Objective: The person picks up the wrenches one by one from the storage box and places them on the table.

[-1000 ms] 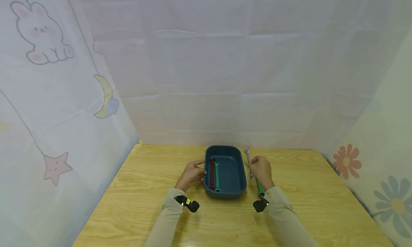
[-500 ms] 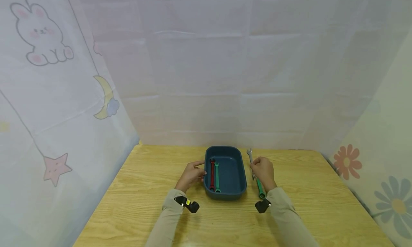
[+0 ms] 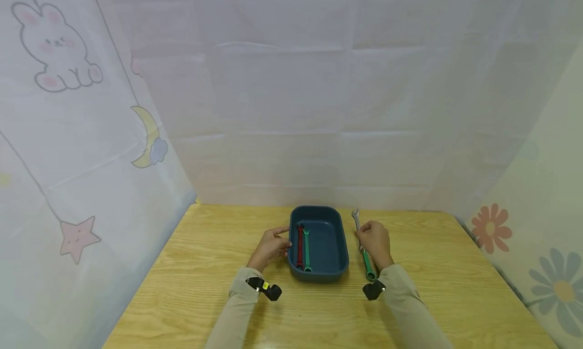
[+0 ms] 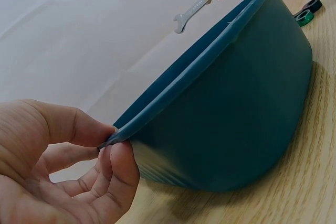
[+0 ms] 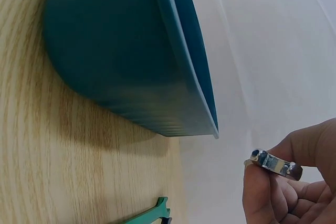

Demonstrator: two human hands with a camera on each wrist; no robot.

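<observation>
My left hand pinches the left rim of a dark blue plastic bin between thumb and fingers; the left wrist view shows this hand close up. Inside the bin a red wrench and a green wrench lie side by side along its left. To the bin's right, my right hand pinches a silver wrench, raised off the table. In the right wrist view, the end of this silver wrench pokes out between thumb and forefinger.
Another green wrench lies on the wooden table below my right hand. Beside it, the left wrist view shows a black ring end. A pale cloth wall rises behind the table, with printed cloth on both sides.
My right hand has shifted slightly to the right with the silver wrench in its grip. My left hand stays at the bin's rim, and the bin has not moved.
</observation>
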